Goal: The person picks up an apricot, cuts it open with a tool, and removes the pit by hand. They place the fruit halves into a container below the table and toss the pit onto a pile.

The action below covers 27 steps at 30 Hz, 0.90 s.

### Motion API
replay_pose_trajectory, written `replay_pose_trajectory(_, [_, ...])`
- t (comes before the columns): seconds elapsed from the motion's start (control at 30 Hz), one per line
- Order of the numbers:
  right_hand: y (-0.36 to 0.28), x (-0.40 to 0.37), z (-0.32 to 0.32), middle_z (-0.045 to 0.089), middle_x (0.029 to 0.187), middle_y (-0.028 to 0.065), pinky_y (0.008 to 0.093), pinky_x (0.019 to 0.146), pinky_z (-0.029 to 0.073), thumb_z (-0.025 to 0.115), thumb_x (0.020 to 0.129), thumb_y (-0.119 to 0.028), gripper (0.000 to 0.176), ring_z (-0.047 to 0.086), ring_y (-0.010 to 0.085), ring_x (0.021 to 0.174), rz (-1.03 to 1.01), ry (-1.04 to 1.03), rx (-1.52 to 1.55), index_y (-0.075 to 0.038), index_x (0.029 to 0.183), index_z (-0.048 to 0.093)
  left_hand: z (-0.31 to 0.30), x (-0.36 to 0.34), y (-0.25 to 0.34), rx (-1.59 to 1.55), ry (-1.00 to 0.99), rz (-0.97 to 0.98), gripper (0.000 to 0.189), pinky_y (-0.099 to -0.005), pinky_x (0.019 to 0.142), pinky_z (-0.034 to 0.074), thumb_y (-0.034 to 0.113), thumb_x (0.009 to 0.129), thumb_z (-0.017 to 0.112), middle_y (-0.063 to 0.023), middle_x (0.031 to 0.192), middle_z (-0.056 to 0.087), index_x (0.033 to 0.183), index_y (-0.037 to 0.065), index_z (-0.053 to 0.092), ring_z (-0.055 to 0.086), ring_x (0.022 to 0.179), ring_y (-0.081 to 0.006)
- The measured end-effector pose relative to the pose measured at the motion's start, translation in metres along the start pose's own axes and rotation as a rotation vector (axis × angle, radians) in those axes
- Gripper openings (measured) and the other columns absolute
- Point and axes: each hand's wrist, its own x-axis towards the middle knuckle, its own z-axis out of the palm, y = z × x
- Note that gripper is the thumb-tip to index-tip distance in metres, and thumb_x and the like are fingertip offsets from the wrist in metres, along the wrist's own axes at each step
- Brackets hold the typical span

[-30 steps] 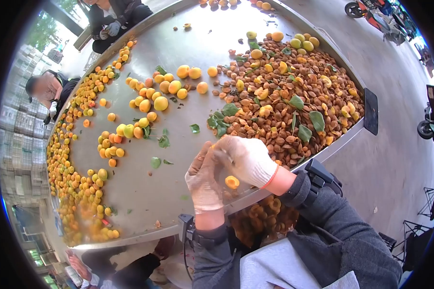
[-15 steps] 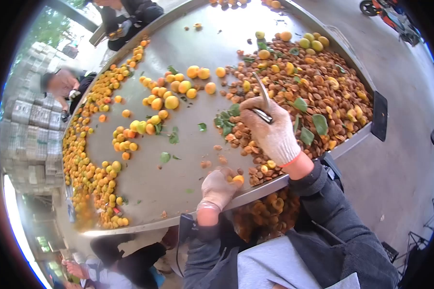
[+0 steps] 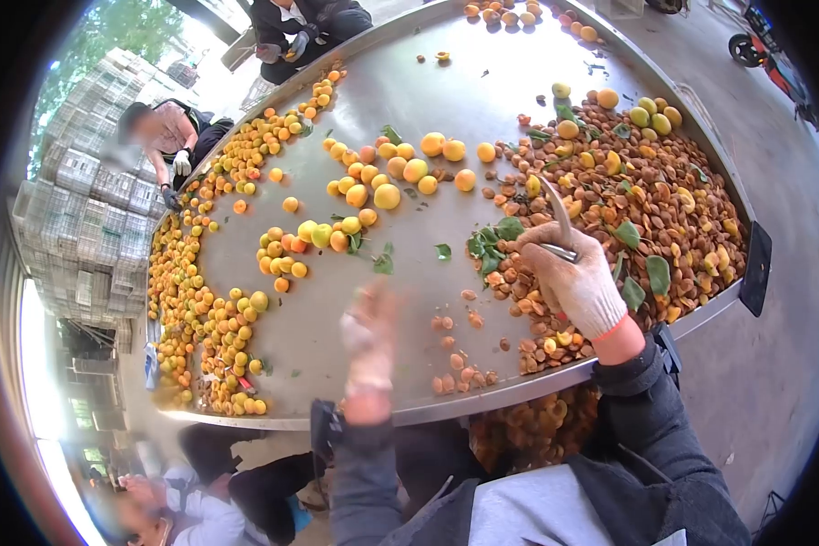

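Note:
My right hand (image 3: pixel 573 278), in a whitish glove with an orange cuff edge, is closed around a curved knife (image 3: pixel 557 211). Its blade points up and away. Under and beyond this hand spreads a heap of brown apricot pits (image 3: pixel 601 191) mixed with orange pieces and green leaves. My left hand (image 3: pixel 369 337), gloved too, is smeared by motion over the metal tabletop (image 3: pixel 337 300); whether it holds anything cannot be made out. Several loose pits (image 3: pixel 460 373) lie between my hands near the front edge. Ahead of my left hand sit whole apricots (image 3: pixel 387 196).
More apricots (image 3: pixel 218 318) line the table's left side. A raised metal rim (image 3: pixel 510 393) borders the table. Beneath it, near my lap, is a mass of orange fruit pieces (image 3: pixel 537 428). Other people (image 3: pixel 168 136) sit around the table. Stacked crates (image 3: pixel 91 218) stand behind.
My left hand has moved left and away from the front rim, where it was beside an orange piece of fruit. My right hand still grips the knife. The whole view has shifted.

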Motion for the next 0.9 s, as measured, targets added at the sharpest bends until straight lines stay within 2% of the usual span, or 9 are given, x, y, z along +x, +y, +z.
replay_pose_trajectory(0.07, [-0.009,0.0,-0.004,0.063,0.076,-0.0004,0.0188,0.056,0.043,0.063,0.087,-0.008,0.012,0.056,0.0048,0.066,0.125,0.025,0.132,-0.002,0.097,0.067,-0.041,0.082,-0.034,-0.146,0.226,0.173,0.028,-0.0236,0.076,0.049,0.005,0.093,0.055,-0.0085,0.101,0.064,0.119,-0.002,0.058,0.059,0.082,-0.0144])
replay_pose_trajectory(0.17, [-0.005,0.008,-0.009,0.056,0.065,-0.0027,0.0189,0.043,0.036,0.063,0.087,-0.009,0.011,0.048,0.0037,0.05,0.062,0.125,0.066,-0.003,0.096,0.065,-0.067,0.161,-0.046,-0.164,0.462,0.044,0.027,-0.0251,0.074,0.048,0.012,0.091,0.061,-0.0066,0.092,0.066,0.112,-0.005,0.063,0.059,0.076,-0.0147])
replay_pose_trajectory(0.23, [-0.003,0.01,-0.001,0.05,0.056,-0.0038,0.0199,0.035,0.03,0.061,0.088,-0.011,0.011,0.04,0.0035,0.04,0.02,0.183,0.042,-0.002,0.094,0.063,-0.055,0.185,-0.038,0.275,0.571,-0.179,0.032,-0.0276,0.074,0.048,0.019,0.084,0.069,-0.007,0.085,0.068,0.103,-0.006,0.067,0.06,0.076,-0.0162])
replay_pose_trajectory(0.47, [0.009,0.006,0.008,0.055,0.063,-0.0022,0.0198,0.041,0.035,0.063,0.086,-0.008,0.011,0.046,0.004,0.045,0.052,0.07,-0.06,-0.002,0.095,0.066,-0.025,0.167,-0.032,0.824,0.276,0.154,0.041,-0.029,0.08,0.049,0.017,0.077,0.075,-0.0104,0.095,0.068,0.11,-0.004,0.064,0.063,0.084,-0.0174])
replay_pose_trajectory(0.63, [0.017,0.004,0.011,0.065,0.084,0.002,0.0231,0.068,0.048,0.064,0.081,-0.003,0.015,0.058,0.0064,0.076,0.131,-0.081,-0.084,-0.001,0.096,0.069,-0.013,0.096,-0.017,0.258,0.108,0.187,0.046,-0.0276,0.085,0.05,0.001,0.078,0.07,-0.0135,0.11,0.062,0.121,0.0,0.057,0.062,0.097,-0.0189])
replay_pose_trajectory(0.7, [0.024,0.002,0.015,0.066,0.087,0.0038,0.0247,0.068,0.05,0.065,0.082,-0.004,0.016,0.06,0.0091,0.076,0.057,-0.12,-0.156,-0.002,0.097,0.069,-0.006,0.056,-0.004,-0.359,-0.184,0.013,0.042,-0.031,0.089,0.053,-0.003,0.081,0.066,-0.015,0.113,0.061,0.121,0.005,0.057,0.061,0.1,-0.0213])
replay_pose_trajectory(0.77, [0.04,0.0,0.019,0.067,0.094,0.007,0.0283,0.074,0.051,0.067,0.081,-0.005,0.018,0.063,0.0146,0.08,-0.088,-0.189,-0.201,-0.003,0.1,0.069,0.008,0.027,0.004,-0.571,-0.269,-0.04,0.041,-0.033,0.089,0.054,-0.003,0.083,0.066,-0.0152,0.115,0.06,0.121,0.006,0.057,0.061,0.101,-0.0224])
replay_pose_trajectory(0.8, [0.033,-0.005,0.023,0.068,0.093,0.0084,0.0294,0.077,0.051,0.066,0.082,-0.006,0.018,0.063,0.0157,0.084,0.029,-0.225,-0.143,-0.004,0.099,0.069,0.016,0.015,0.005,-0.78,-0.35,-0.095,0.039,-0.0349,0.09,0.055,-0.002,0.084,0.066,-0.0155,0.118,0.059,0.121,0.008,0.057,0.062,0.101,-0.0234])
replay_pose_trajectory(0.9, [0.035,-0.013,0.029,0.07,0.092,0.0137,0.0306,0.075,0.052,0.062,0.08,-0.008,0.021,0.067,0.0205,0.082,0.071,-0.29,-0.234,-0.003,0.099,0.069,0.039,-0.013,0.005,-0.812,-0.367,-0.119,0.042,-0.0344,0.091,0.054,0.001,0.085,0.068,-0.0163,0.121,0.058,0.124,0.009,0.056,0.062,0.103,-0.0243])
